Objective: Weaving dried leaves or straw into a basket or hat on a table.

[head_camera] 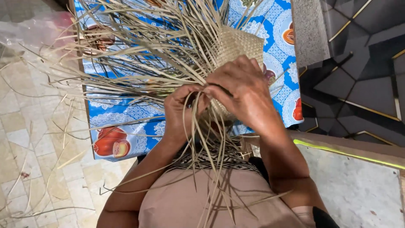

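Head view | left hand, right hand both pinch strips of one woven mat

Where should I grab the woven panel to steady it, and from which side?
Probably the panel's tight, flat far edge, coming from the right. Loose strips fan out on the left, and both the left hand and right hand cover the near edge.

**Materials and finish, head view**

Pale tan woven panel of flat dried leaf strips: matt, fibrous, tight plaited texture. Loose dry strips: stiff, straw-like, dull. Blue fruit-printed plastic tablecloth: glossy, smooth. Cream tiled floor: smooth, faint sheen. Dark geometric panel with gold lines: satin.
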